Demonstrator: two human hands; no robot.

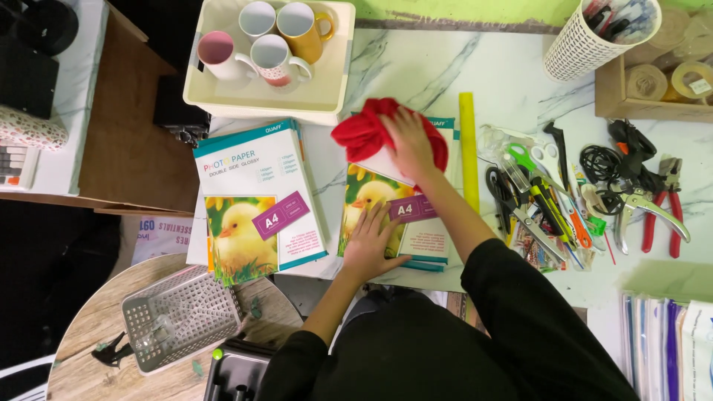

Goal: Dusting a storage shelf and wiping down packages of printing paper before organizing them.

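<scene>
While the left hand [369,245] lies flat, fingers spread, on the lower part of a paper pack [405,215], the right hand [410,145] presses a red cloth [364,134] onto the pack's upper part, fingers together over the cloth. A second pack [256,197] lies just left; a yellow ruler [468,148] and scissors [531,160] lie right, a mug tray [223,100] behind, all on the marble table [423,67].

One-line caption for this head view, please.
Right hand presses a red cloth onto a photo-paper pack steadied by the left hand.
</scene>
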